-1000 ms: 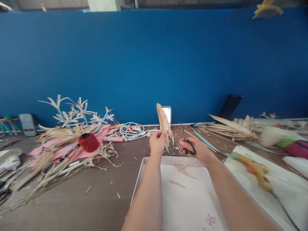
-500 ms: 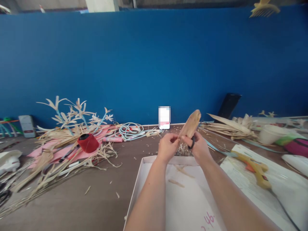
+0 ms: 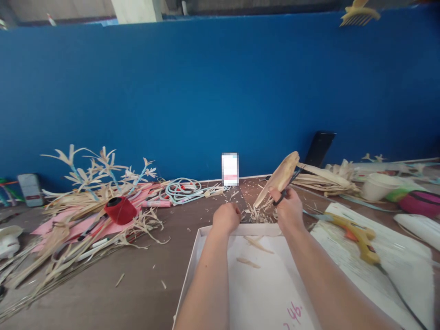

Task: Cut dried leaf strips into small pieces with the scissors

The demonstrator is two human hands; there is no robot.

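Observation:
My right hand (image 3: 289, 208) is closed around black-handled scissors (image 3: 281, 198) and also grips a broad, pale dried husk (image 3: 280, 176), which slants up and to the right above the back edge of the box. Apart from it, to the left, my left hand (image 3: 227, 217) is curled closed near the box's back rim. Whatever its fingers hold, if anything, is hidden. Beneath both forearms lies a shallow white box (image 3: 261, 293) with pink handwriting. Two thin husk pieces (image 3: 248, 262) rest inside it. Just behind the box is a heap of small husk trimmings (image 3: 259, 214).
To the left, husk flowers (image 3: 110, 167), a red spool (image 3: 120, 210) and blue-wrapped wires (image 3: 184, 189) lie among dried strips. A phone (image 3: 230, 169) leans on the blue wall. A yellow glue gun (image 3: 357, 236) rests on paper at right, near a white cup (image 3: 380, 185).
My left hand has let go of the husk and moved left and down, its fingers now curled. My right hand keeps the husk and scissors. The view has shifted slightly.

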